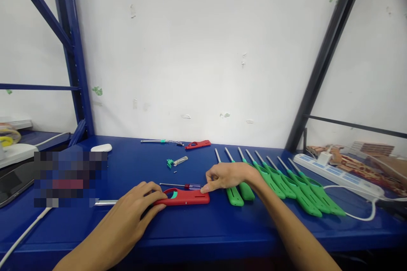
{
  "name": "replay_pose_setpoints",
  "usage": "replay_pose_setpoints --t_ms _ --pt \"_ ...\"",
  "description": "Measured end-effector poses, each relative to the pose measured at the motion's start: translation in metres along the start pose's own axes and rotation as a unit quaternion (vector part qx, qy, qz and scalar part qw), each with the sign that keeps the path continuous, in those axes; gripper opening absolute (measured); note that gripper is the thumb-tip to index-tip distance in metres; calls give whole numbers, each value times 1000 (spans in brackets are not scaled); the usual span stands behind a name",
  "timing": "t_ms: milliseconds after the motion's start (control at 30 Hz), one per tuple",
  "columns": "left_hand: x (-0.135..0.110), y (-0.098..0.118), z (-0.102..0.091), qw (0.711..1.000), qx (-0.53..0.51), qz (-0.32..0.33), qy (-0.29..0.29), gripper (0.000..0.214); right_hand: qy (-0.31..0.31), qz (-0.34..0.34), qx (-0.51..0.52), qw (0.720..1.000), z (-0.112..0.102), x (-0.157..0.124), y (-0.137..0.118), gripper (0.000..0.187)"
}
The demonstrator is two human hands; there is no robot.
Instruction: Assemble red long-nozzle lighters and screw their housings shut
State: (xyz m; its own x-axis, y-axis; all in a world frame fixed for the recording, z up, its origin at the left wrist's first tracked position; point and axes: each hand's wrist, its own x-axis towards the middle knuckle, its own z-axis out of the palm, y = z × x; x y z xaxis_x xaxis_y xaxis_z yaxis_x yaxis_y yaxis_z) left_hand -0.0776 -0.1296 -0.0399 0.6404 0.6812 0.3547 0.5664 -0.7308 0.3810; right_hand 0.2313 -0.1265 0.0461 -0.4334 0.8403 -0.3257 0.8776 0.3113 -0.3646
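A red gas lighter point(192, 197) with a turquoise trigger lies lengthwise near the table's front, its metal tube pointing left. My left hand point(135, 203) is closed around its front part, hiding where tube and body meet. My right hand point(227, 176) has its fingers curled, with the thumb on the right end of the lighter's handle. Just behind the lighter lies a screwdriver point(190, 186) with a clear red-and-blue handle. Farther back are a green trigger piece point(170, 163), a clear small part point(181, 160) and a tiny screw point(175, 172).
Several green lighters point(234, 197) lie in a row on the blue table point(190, 228) at right. A red half shell point(197, 145) and a metal tube with wires point(152, 141) lie by the wall. A white power strip point(338, 175) sits far right; a white mouse-like object point(101, 148) is left.
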Motion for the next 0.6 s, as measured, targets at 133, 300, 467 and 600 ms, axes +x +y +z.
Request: replay_pose_setpoints --t_ms 133,300,467,600 --pt "1 3 -1 1000 -2 3 -2 27 56 -36 8 998 -2 0 2 54" --pt "2 5 -2 1000 4 4 1 28 132 -64 16 989 6 14 3 43" --pt "1 4 -1 1000 5 6 -4 27 113 -88 20 989 15 26 1 33" --pt "-1 2 0 1000 9 3 -2 27 146 -85 6 986 18 27 -4 26"
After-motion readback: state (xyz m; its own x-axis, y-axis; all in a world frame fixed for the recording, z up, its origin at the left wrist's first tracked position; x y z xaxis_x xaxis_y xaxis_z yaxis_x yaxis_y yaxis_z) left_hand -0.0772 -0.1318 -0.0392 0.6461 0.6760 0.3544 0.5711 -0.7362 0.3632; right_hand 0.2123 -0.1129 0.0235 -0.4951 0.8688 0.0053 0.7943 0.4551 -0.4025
